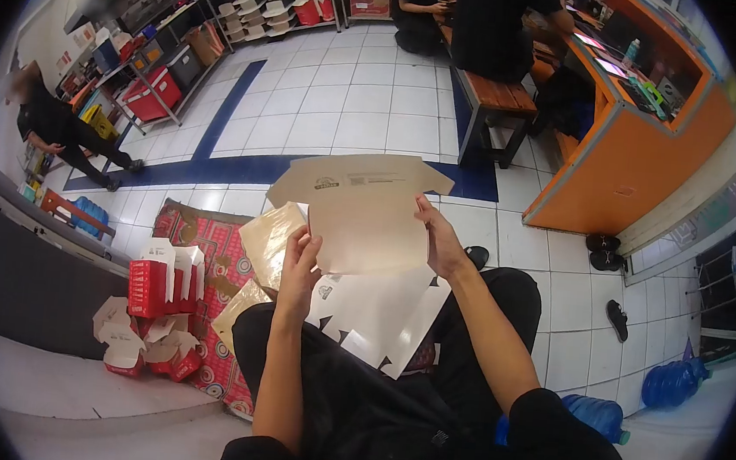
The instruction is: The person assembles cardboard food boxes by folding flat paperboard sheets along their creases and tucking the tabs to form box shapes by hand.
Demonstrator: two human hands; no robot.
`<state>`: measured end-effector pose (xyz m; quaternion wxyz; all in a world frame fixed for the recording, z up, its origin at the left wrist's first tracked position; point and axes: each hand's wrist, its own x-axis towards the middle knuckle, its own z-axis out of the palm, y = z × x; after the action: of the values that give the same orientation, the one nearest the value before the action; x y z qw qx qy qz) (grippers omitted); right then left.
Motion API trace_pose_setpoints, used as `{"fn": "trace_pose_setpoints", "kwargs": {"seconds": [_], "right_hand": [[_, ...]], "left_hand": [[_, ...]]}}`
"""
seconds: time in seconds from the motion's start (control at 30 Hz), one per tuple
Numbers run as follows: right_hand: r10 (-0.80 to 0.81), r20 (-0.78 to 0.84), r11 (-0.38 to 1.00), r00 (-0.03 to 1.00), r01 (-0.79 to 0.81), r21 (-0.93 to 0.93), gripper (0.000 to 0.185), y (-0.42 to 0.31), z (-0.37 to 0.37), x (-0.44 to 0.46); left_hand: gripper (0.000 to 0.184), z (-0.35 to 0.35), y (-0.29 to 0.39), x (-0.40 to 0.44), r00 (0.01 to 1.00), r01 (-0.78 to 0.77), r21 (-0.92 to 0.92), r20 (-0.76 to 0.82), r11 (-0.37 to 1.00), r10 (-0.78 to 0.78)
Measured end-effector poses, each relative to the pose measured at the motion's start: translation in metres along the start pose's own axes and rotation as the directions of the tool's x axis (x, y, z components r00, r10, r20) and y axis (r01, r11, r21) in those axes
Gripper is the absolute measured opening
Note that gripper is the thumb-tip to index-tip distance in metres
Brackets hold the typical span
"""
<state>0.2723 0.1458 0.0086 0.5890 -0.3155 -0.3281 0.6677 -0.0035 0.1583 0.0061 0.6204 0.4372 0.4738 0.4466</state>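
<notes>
A brown cardboard sheet (369, 221) with small printing near its far edge is held up in front of my body. My left hand (300, 264) grips its left edge, fingers bent and thumb against it. On the opposite edge, my right hand (441, 240) pinches the board between thumb and fingers. White cut sheets (379, 313) with dark notches lie across my lap below it. Beside my left hand, shiny tan sheets (270, 244) rest on the red patterned mat (223, 262).
Red and white folded boxes (152, 286) are piled at the left. One person (65, 128) stands far left; others sit on a wooden bench (495, 93) by an orange counter (624, 155). Blue water bottles (671, 384) and a black shoe (617, 320) are at the right.
</notes>
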Motion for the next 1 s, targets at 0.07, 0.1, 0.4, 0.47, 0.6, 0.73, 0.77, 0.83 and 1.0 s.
{"fn": "trace_pose_setpoints", "kwargs": {"seconds": [0.07,0.1,0.4,0.47,0.6,0.73,0.77,0.83,1.0], "right_hand": [[-0.046,-0.027,0.998,0.999,0.045,-0.046,0.059,0.003,0.003,0.000],[-0.047,-0.029,0.998,0.998,0.045,-0.045,0.059,0.005,-0.001,0.001],[0.047,-0.027,0.996,0.999,-0.049,-0.079,0.050,0.007,-0.008,0.004],[-0.009,-0.071,0.989,0.997,-0.002,-0.146,0.043,0.049,-0.039,0.025],[-0.054,-0.050,0.975,0.997,0.042,-0.219,0.037,0.046,-0.069,0.016],[0.023,-0.027,0.994,0.999,-0.026,-0.108,0.054,0.017,0.007,0.013],[0.007,-0.095,0.996,0.995,-0.016,-0.086,0.058,0.014,-0.001,0.007],[0.004,-0.097,0.995,0.995,-0.014,-0.095,0.063,0.027,-0.033,0.014],[0.007,-0.010,0.977,1.000,-0.009,-0.211,0.062,0.002,0.003,0.000]], "left_hand": [[0.075,0.000,0.004,-0.002,1.000,-0.003,-0.020,0.025,1.000,0.004],[0.073,0.001,0.005,-0.003,0.998,-0.029,-0.044,0.050,0.999,0.031],[0.073,-0.003,0.003,0.001,0.996,-0.058,-0.050,0.061,0.997,0.061],[0.075,-0.005,-0.011,0.009,0.997,-0.037,-0.082,0.071,0.996,0.043],[0.074,-0.018,-0.035,0.027,0.987,-0.062,-0.130,0.143,0.990,0.080],[0.072,-0.017,-0.016,0.013,0.993,-0.117,0.009,0.022,0.993,0.117],[0.072,-0.017,-0.026,0.022,0.978,-0.198,0.077,0.083,0.977,0.192],[0.076,-0.008,-0.008,0.009,0.995,-0.078,0.009,0.067,0.997,0.077],[0.081,-0.008,-0.006,0.007,0.991,-0.087,-0.011,0.102,0.996,0.088]]}}
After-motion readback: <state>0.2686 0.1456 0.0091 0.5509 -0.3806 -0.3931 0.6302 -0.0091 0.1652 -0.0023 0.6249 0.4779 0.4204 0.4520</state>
